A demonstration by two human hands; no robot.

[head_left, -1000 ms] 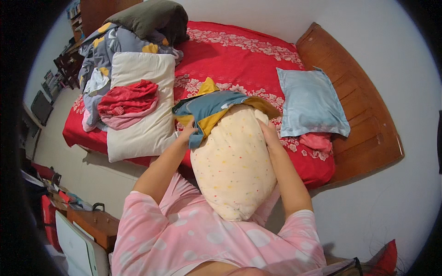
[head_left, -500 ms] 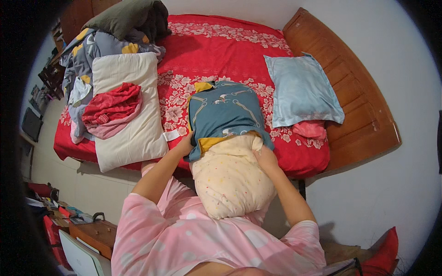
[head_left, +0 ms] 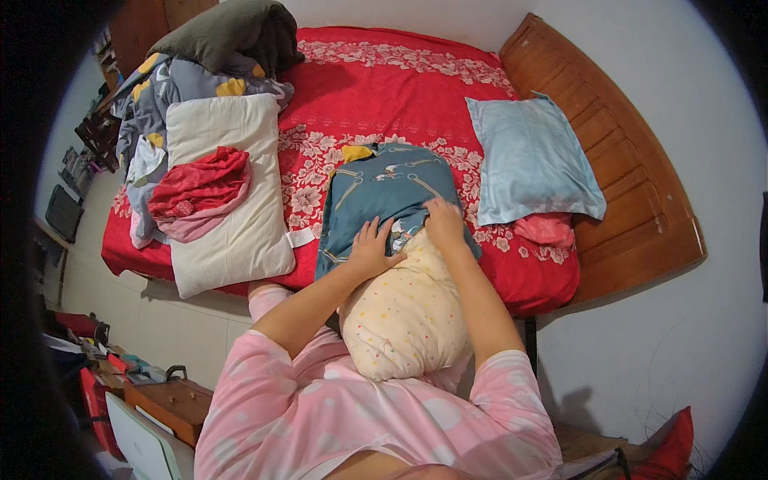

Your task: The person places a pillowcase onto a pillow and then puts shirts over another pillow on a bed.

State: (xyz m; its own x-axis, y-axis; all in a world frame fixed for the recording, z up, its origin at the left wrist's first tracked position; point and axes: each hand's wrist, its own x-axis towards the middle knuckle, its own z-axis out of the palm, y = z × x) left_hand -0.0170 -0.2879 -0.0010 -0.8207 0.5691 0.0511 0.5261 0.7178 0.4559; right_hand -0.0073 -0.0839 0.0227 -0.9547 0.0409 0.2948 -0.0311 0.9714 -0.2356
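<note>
In front of me a cream pillow [head_left: 404,320] with small coloured dots is partly inside a teal pillowcase [head_left: 360,188] with a printed pattern and a yellow corner. The near half of the pillow sticks out and rests against my body. My left hand [head_left: 372,250] lies on the teal cloth near the case's opening, fingers spread. My right hand [head_left: 445,224] is at the right side of the opening, its fingers curled onto the cloth's edge. Its fingertips are slightly blurred.
A red flowered sheet [head_left: 376,88] covers the bed. To the left lies a white pillow [head_left: 232,260] with a bunched red cloth [head_left: 200,188] on it, beside a grey quilt [head_left: 192,84]. A light blue pillow [head_left: 536,164] lies at right by the wooden headboard [head_left: 624,152].
Both hands have moved inward and up onto the case, the left letting go of its left edge. The yellow lining at the opening no longer shows, and the teal cloth covers that area.
</note>
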